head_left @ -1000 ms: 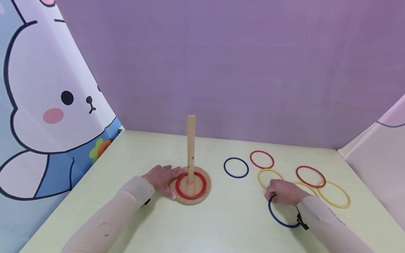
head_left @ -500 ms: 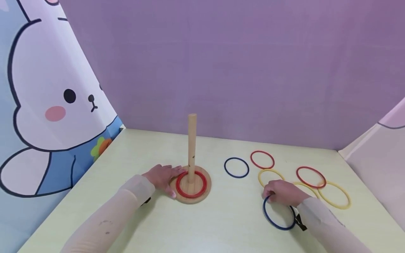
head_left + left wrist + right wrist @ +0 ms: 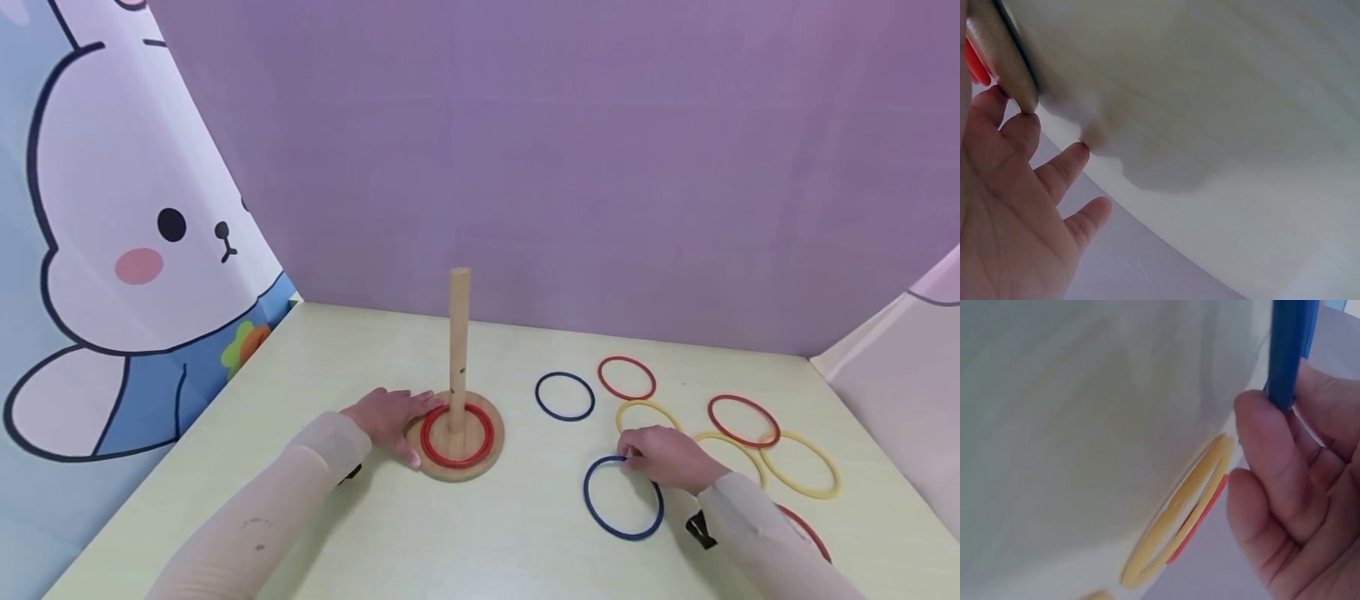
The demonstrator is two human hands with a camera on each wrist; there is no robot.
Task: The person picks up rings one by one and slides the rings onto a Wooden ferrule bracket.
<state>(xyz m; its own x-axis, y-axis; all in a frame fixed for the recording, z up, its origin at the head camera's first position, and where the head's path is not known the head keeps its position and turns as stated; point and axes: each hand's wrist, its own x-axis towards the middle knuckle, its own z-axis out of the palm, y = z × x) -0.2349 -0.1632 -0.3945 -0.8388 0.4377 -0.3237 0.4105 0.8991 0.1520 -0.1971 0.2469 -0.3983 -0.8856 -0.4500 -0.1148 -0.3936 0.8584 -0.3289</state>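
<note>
In the head view my left hand (image 3: pixel 386 421) rests against the left edge of a round wooden base (image 3: pixel 492 460), its fingers spread. From this base rises an upright wooden peg (image 3: pixel 459 333). Red ring material (image 3: pixel 491 435) lies on the base around the peg; I cannot tell if it is one ring or two. The left wrist view shows fingertips touching the base's rim (image 3: pixel 1013 69). My right hand (image 3: pixel 670 458), right of the base, pinches a blue ring (image 3: pixel 587 493) between thumb and fingers. That blue ring (image 3: pixel 1287 356) appears edge-on in the right wrist view.
Another blue ring (image 3: pixel 566 418) lies right of the base. Behind and right of my right hand are a red ring (image 3: pixel 654 385), a yellow ring (image 3: pixel 648 402), another red ring (image 3: pixel 710 408) and two yellow rings (image 3: pixel 837 479). A red ring (image 3: pixel 813 533) is partly hidden under my right forearm.
My right hand has shifted slightly left, bringing the pinched blue ring leftward. A red ring has come into sight beside the right forearm. The left hand stays on the base.
</note>
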